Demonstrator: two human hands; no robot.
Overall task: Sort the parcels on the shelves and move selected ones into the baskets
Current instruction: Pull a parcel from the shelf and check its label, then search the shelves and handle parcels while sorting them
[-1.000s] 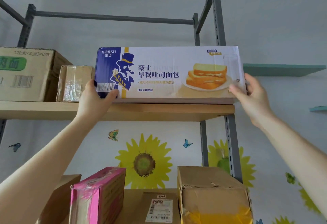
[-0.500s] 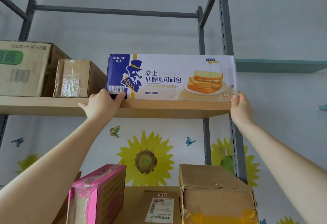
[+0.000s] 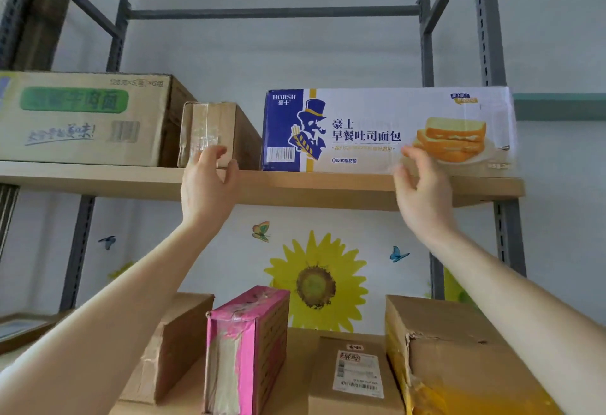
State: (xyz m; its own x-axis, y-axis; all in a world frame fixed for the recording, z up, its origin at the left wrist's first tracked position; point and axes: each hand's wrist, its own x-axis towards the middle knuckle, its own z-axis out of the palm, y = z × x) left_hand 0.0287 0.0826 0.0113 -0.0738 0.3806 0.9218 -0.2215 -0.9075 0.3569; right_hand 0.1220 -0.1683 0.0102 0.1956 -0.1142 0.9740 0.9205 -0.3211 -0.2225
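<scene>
Bread box [image 3: 387, 130]: white face, blue left panel, yellow stripe. Large carton [image 3: 82, 119]: tan with green label. Small box [image 3: 213, 134]: plain brown. Lower parcel [image 3: 246, 349]: pink tape. Shelf board [image 3: 295, 186]: light wood. Wall [image 3: 314, 280]: yellow sunflower print, butterflies.

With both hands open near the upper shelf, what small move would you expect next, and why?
Probably the left hand closing on the small taped carton: its fingers already curl at that carton's front. The right hand hangs open in front of the bread box, gripping nothing.

Before me: glossy printed cardboard bread box [image 3: 388, 130]; matt wooden shelf board [image 3: 295, 186]; grey painted metal uprights [image 3: 488, 20]; tape-wrapped pink parcel [image 3: 246, 349].
</scene>
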